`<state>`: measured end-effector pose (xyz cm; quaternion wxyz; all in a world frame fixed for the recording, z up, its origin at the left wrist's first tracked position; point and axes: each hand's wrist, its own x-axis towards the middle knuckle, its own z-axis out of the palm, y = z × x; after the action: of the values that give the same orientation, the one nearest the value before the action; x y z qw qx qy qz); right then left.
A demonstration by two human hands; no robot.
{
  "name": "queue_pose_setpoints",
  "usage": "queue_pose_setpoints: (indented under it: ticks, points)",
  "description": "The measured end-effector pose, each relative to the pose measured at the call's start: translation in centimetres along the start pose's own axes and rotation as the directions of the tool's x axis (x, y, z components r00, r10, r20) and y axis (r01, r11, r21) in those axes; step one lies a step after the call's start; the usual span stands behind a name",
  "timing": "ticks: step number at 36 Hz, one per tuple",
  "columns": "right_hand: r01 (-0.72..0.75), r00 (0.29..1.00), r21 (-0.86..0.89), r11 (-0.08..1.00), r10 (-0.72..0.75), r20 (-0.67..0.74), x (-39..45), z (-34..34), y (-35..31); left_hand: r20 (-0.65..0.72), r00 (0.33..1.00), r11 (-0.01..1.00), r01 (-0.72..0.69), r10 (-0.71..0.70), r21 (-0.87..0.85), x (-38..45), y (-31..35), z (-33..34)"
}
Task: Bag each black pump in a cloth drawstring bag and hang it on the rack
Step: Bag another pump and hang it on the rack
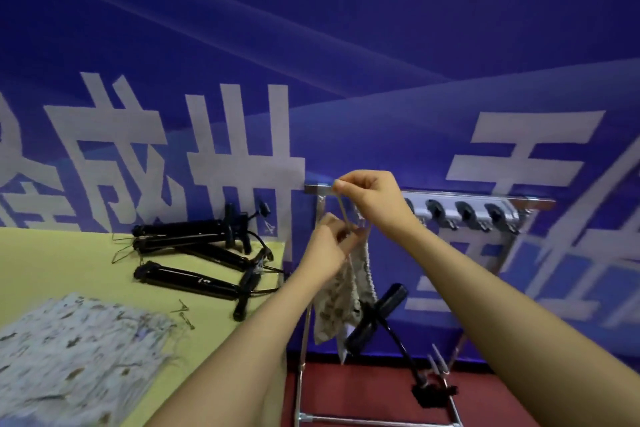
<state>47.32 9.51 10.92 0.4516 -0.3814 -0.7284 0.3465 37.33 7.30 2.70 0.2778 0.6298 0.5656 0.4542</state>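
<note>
Item 1: metal rack, taken as the landmark, standing on the red floor against the blue banner.

Item 2: your right hand, raised at the rack's top bar near its left end, fingers pinched on the tan drawstring where it met the bar.

Item 3: your left hand, just below the right and below the top bar, fingers curled round the gathered neck of the cloth bag.

Item 4: the bag itself, printed cloth, hanging down from your left hand in front of the rack's left upright.

Item 5: one black pump, partly inside that bag, its handle and hose sticking out below the bar on the rack's side.

Item 6: three more pumps, lying left of the rack on the yellow table.

Item 7: a stack of spare bags, on the same table, further left of the rack and nearer you.

Item 8: a row of grey clips mounted along the rack's top bar, right of your hands.
</note>
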Motion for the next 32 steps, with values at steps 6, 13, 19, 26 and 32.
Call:
queue_pose_setpoints:
  ticks: [6, 13, 19, 26, 32]
  points:
    - [-0.029, 0.997, 0.069, 0.997, 0.034, -0.063, -2.3, -2.8, 2.2, -0.064, 0.997, 0.994, -0.048, 0.054, 0.093, -0.8, 0.1, 4.7]
    - [-0.1, 0.993, 0.081, 0.992, 0.105, -0.057, -3.9, -4.1, 4.6, 0.033, 0.993, 0.956, 0.1, -0.114, 0.276, -1.1, 0.2, 8.5]
    - [-0.053, 0.986, 0.108, 0.993, 0.069, -0.152, -4.7, -5.3, 4.8, 0.164, 0.986, 0.732, -0.11, -0.003, 0.673, -1.9, -0.4, 10.1]
    - [0.043, 0.964, 0.147, 0.988, -0.002, -0.266, -5.0, -5.9, 3.8, 0.251, 0.958, 0.743, -0.066, -0.141, 0.666, -2.7, -2.1, 10.6]
    - [-0.02, 0.965, 0.166, 0.986, 0.062, -0.255, -5.5, -5.2, 5.0, 0.347, 0.895, 0.671, -0.077, -0.279, 0.738, -2.9, -2.9, 10.5]
